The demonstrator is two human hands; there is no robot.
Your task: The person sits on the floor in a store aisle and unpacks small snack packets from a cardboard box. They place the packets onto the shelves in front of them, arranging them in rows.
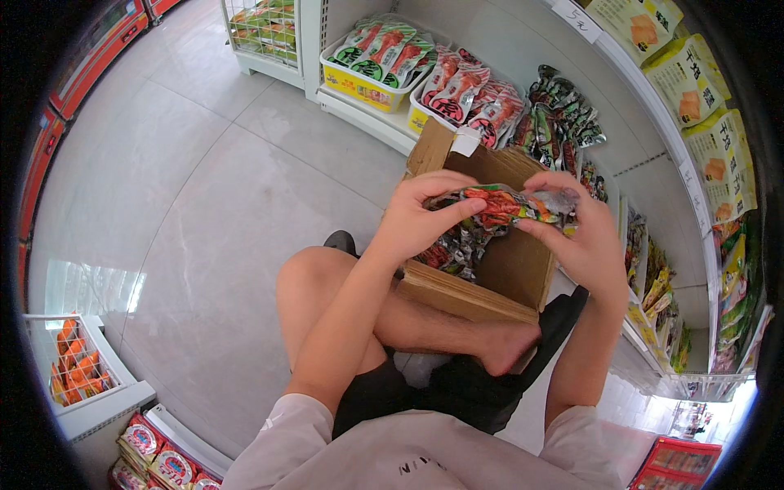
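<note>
Between my two hands is a shiny vacuum-sealed snack packet (499,207), printed in red, green and yellow. My left hand (422,211) pinches its left end with the thumb on top. At the other end, my right hand (572,229) grips the crinkled silvery part between thumb and fingers. Both hands are above an open cardboard box (514,269) in front of my legs. Inside the box, on its left side, lie several similar foil packets (456,248); my hands and the held packet hide part of them.
On the low shelf are a tub of green-marked packets (373,55), a tub of pink-marked packets (456,86) and a loose pile of foil packets (554,116). A higher shelf edge (661,116) curves along the right, with yellow bags (689,79) on it. Tiled floor (202,202) extends to the left.
</note>
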